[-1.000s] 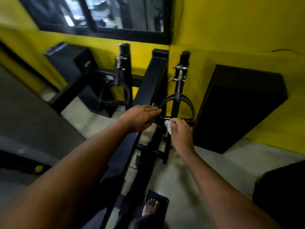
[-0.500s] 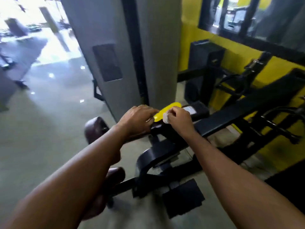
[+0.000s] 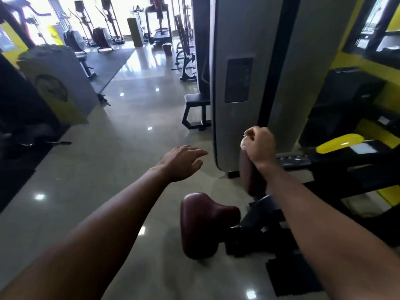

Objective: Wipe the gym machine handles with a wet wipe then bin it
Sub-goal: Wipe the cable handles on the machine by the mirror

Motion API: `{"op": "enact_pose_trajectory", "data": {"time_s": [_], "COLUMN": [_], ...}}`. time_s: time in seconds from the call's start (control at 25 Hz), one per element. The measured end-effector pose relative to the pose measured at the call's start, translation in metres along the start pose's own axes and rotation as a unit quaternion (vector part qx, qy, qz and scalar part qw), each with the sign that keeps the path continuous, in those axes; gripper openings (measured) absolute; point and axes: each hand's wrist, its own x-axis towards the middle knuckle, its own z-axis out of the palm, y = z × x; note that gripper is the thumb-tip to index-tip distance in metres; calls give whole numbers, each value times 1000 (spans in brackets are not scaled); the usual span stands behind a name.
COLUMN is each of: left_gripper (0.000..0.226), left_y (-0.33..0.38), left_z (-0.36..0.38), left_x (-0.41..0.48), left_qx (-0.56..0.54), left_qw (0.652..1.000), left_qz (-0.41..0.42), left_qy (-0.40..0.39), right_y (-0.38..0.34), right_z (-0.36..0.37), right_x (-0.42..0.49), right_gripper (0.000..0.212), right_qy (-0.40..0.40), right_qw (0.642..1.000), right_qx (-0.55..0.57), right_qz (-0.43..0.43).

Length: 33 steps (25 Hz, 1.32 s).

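The right hand (image 3: 260, 146) is curled round a crumpled white wet wipe (image 3: 244, 144), which pokes out at the thumb side, just above a maroon roller pad (image 3: 249, 178). The left hand (image 3: 181, 161) hovers over the glossy floor (image 3: 108, 169), fingers spread, holding nothing. Behind both stands 1 grey machine tower (image 3: 238, 40), with a maroon seat (image 3: 205, 224) nearer the camera

A glossy pale floor (image 3: 121, 135) runs to the far end, where a treadmill (image 3: 159, 24) and elliptical trainers (image 3: 108, 24) stand in bright light behind a dark mat (image 3: 108, 59). A tall grey tower (image 3: 238, 29) with a dark rectangular panel (image 3: 238, 80) rises centre right, a black bench (image 3: 195, 111) just to its left. A maroon padded seat (image 3: 205, 224) sits near, and a yellow wall (image 3: 389, 94) is on the right.
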Motion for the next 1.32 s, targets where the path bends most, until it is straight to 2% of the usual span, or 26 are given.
{"op": "enact_pose_trajectory", "data": {"time_s": [0.16,0.28,0.52,0.72,0.84,1.04,1.2,1.32], "left_gripper": [41,42,42,39,39,40,39,39], "left_y": [-92,-146,-271,-324,-322,-276,-224,-167], "left_z": [-9,-13,-11,-19,-10,27,60,78], "left_x": [-34,-27,67,190,281,422,510,561], "left_qx": [-12,-20,-10,8,-34,-35,-31,-10], "left_qw": [999,998,998,994,983,928,878,833], "left_qz": [-41,-47,-12,73,163,358,459,533], "left_qy": [-7,-22,-54,-78,-73,-98,-133,-147], "right_y": [-72,-105,-131,-137,-103,-35,5,28], "right_z": [56,112,236,263,263,257,242,220], "right_x": [-11,-8,76,167,209,255,274,272], "right_gripper": [13,7,6,14,10,13,11,14], "right_qy": [-82,-132,-103,-27,41,173,296,363], "right_qw": [996,988,980,978,973,933,857,809], "right_qx": [33,76,123,122,82,53,42,29], "right_qz": [-13,18,116,164,213,310,419,462]}}
